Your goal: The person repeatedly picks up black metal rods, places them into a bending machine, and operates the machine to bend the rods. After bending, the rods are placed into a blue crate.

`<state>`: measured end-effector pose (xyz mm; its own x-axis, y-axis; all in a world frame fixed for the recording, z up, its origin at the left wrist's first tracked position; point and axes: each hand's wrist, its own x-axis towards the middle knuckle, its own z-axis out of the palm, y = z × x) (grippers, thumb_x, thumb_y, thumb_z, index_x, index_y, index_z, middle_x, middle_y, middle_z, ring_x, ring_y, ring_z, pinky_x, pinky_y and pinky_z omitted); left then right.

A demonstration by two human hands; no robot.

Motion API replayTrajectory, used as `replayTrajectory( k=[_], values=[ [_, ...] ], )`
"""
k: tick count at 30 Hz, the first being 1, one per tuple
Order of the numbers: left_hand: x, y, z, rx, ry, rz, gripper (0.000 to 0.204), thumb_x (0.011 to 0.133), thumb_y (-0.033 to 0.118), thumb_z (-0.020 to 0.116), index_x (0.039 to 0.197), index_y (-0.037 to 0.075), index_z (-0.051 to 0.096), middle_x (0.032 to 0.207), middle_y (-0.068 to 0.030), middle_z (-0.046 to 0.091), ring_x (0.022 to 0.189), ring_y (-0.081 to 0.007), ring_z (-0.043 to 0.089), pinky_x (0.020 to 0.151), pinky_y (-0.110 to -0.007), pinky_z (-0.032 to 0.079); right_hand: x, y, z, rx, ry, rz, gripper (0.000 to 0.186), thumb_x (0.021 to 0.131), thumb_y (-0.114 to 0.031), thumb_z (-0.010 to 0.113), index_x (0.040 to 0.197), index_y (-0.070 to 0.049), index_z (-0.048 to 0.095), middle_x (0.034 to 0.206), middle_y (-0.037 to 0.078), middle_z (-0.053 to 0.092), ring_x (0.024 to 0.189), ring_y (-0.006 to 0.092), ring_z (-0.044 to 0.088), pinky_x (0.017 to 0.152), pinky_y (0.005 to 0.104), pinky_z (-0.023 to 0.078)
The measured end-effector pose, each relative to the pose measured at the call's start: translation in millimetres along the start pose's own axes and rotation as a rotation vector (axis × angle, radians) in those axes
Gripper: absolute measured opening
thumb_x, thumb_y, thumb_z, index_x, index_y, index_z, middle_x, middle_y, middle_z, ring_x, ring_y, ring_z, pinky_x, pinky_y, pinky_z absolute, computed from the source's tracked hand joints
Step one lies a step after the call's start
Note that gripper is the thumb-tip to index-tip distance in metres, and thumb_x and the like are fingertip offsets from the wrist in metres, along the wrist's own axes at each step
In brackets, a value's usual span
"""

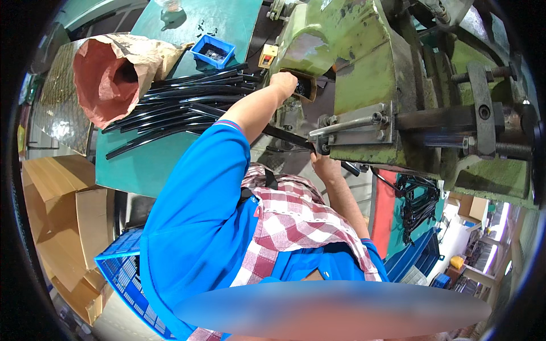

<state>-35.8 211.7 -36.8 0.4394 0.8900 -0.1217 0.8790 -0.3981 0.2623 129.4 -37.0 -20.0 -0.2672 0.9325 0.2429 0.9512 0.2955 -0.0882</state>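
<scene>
My left hand (284, 83) reaches up to a small cardboard box (310, 87) with dark little pieces in it, set against the green machine (364, 74). Its fingers look curled at the box's edge; whatever they hold is hidden. Lower down, my right hand (326, 166) is closed around a long black tube (284, 136), just below the machine's metal clamp block (352, 126). That tube slants from the table on the left, under my left forearm, to the machine. Its far end shows beyond my right hand.
Many curved black tubes (170, 108) lie on a green table (136, 165), beside a paper sack (108, 77) and a blue tray (213, 51) of small parts. A yellow switch box (268, 55) stands near the machine. Cartons (65, 221) and a blue crate (122, 267) sit lower left.
</scene>
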Motion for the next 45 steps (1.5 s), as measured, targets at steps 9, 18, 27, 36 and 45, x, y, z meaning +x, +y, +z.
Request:
replayTrajectory(
  k=[9,18,27,36,45],
  values=[
    [-4.7,3.7,-4.4,-0.128,0.116,0.058,0.021,0.087,0.01,0.049,0.095,0.005,0.068,0.106,-0.0171,0.065,0.099,-0.032,0.064,0.083,-0.041,0.053,1.8,13.2,-10.2,0.001,-0.036,0.022,0.035,0.08,-0.023,0.067,0.114,-0.011,0.062,0.107,0.016,0.059,0.094,0.0388,0.061,0.081,0.0532,0.048],
    [-13.3,7.3,-13.0,-0.053,0.067,0.095,0.029,0.091,0.014,0.042,0.116,0.01,0.056,0.097,-0.0163,0.067,0.094,-0.0315,0.065,0.079,-0.043,0.053,6.6,17.7,-12.0,-0.041,0.098,-0.142,0.028,0.08,-0.026,0.063,0.103,-0.01,0.065,0.095,0.018,0.063,0.086,0.0382,0.062,0.078,0.0522,0.049],
    [-6.5,-14.6,11.1,-0.087,0.235,0.202,0.009,0.077,0.003,0.054,0.083,0.003,0.061,0.094,-0.0187,0.062,0.094,-0.0355,0.062,0.077,-0.045,0.051,17.6,7.1,-22.1,0.058,0.064,-0.036,0.033,0.08,-0.028,0.061,0.102,-0.004,0.064,0.097,0.018,0.064,0.093,0.0411,0.059,0.084,0.0537,0.044],
    [21.9,-10.3,21.6,0.138,-0.112,0.088,0.027,0.087,0.013,0.048,0.099,0.008,0.072,0.107,-0.0133,0.068,0.1,-0.0282,0.066,0.082,-0.039,0.054,-2.1,-3.5,-68.5,-0.017,-0.054,0.068,0.028,0.078,-0.019,0.067,0.105,-0.013,0.064,0.093,0.013,0.064,0.093,0.037,0.059,0.079,0.0485,0.048],
    [24.5,-32.1,35.1,0.122,-0.047,0.08,0.022,0.085,0.014,0.053,0.094,0.008,0.072,0.103,-0.0125,0.069,0.096,-0.0276,0.067,0.08,-0.039,0.054,-18.2,6.5,-64.1,0.026,-0.193,0.107,0.022,0.075,-0.022,0.068,0.094,-0.011,0.062,0.091,0.01,0.063,0.095,0.031,0.06,0.081,0.049,0.045]
  ],
)
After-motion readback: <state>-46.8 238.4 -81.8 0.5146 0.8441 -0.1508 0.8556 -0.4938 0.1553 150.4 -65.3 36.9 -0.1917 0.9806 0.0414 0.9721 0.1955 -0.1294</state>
